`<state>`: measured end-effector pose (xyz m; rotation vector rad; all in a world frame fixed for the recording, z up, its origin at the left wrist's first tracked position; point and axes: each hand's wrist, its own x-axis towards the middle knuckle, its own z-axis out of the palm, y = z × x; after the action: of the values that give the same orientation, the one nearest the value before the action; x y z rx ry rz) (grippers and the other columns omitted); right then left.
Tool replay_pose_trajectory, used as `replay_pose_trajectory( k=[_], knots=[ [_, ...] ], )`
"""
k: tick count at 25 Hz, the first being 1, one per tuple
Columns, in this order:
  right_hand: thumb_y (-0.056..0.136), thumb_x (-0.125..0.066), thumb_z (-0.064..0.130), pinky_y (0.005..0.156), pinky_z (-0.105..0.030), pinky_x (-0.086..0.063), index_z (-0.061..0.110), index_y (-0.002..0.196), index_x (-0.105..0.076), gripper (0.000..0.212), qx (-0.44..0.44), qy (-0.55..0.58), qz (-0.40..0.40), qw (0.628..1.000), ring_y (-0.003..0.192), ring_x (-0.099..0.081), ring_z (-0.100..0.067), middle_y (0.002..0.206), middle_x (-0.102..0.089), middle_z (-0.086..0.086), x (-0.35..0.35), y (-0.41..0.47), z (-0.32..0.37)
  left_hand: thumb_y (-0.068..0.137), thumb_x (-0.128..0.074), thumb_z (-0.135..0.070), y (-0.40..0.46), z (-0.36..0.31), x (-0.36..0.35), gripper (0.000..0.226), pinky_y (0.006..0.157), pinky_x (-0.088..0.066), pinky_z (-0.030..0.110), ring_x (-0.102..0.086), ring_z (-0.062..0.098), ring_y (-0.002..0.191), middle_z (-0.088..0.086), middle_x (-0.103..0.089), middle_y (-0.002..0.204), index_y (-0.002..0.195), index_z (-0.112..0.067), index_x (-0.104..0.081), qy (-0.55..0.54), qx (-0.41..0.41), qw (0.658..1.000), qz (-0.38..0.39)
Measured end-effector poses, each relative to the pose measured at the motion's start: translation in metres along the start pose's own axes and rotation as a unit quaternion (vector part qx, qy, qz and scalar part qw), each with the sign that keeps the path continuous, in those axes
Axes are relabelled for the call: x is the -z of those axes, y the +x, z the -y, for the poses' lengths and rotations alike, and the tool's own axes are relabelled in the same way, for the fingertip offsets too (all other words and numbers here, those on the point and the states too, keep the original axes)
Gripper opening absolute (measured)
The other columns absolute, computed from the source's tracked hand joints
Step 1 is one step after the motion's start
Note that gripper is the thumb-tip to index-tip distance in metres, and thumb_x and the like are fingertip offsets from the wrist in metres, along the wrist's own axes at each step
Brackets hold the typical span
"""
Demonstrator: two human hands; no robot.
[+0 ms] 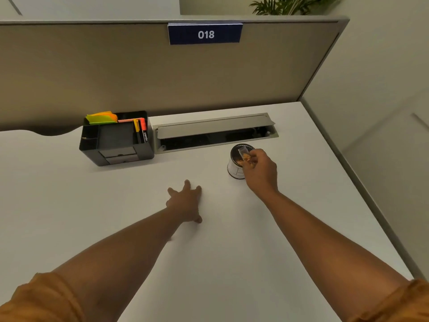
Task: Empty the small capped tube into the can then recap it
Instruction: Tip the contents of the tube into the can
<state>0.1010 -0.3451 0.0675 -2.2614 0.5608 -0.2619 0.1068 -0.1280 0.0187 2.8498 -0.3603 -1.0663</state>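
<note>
A small open can (pixel 234 167) stands on the white desk (pixel 116 205), just in front of the cable slot. My right hand (pixel 261 170) grips a small clear tube (pixel 245 155) and holds it tilted over the can's mouth; orange-brown bits show inside the tube. I cannot see the tube's cap. My left hand (pixel 186 202) lies flat on the desk to the left of the can, fingers spread, with nothing in it.
A dark desk organiser (pixel 116 140) with sticky notes and pens stands at the back left. A grey cable slot with a raised flap (pixel 214 131) runs behind the can. A partition wall with the label 018 (pixel 204 34) closes the back; the desk's edge runs along the right.
</note>
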Motion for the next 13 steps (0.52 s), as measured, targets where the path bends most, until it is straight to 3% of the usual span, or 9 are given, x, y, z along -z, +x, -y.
replay_pose_trajectory(
  k=[4,9,13],
  knots=[
    [0.088,-0.069,0.016,0.063,-0.021,-0.045,0.015,0.112,-0.065,0.024,-0.017,-0.068,-0.002,0.998,0.085,-0.062,-0.02,0.106,-0.072,-0.008,0.008,0.019,-0.006,0.071,-0.087,-0.043,0.005,-0.006,0.006,0.107,0.112,-0.035,0.06,-0.037,0.052,0.137,0.012,-0.006,0.164,0.155,-0.025,-0.022,0.036,-0.01,0.999,0.014],
    [0.091,-0.067,0.016,0.082,-0.033,-0.053,0.01,0.119,-0.067,0.028,-0.018,-0.101,0.017,0.995,0.103,-0.066,-0.028,0.116,-0.071,-0.011,0.006,0.023,-0.007,0.074,-0.086,-0.041,0.004,-0.006,0.005,0.108,0.114,-0.031,0.061,-0.034,0.052,0.139,0.013,-0.002,0.165,0.156,-0.024,-0.019,0.034,-0.008,0.999,0.009],
    [0.093,-0.066,0.015,0.094,-0.037,-0.051,0.008,0.126,-0.065,0.034,-0.008,-0.094,0.025,0.995,0.112,-0.063,-0.03,0.125,-0.067,-0.013,0.003,0.023,-0.007,0.074,-0.086,-0.039,0.005,-0.005,0.002,0.109,0.116,-0.025,0.064,-0.027,0.057,0.141,0.012,0.002,0.167,0.157,-0.024,-0.017,0.021,-0.003,1.0,0.008]
  ],
)
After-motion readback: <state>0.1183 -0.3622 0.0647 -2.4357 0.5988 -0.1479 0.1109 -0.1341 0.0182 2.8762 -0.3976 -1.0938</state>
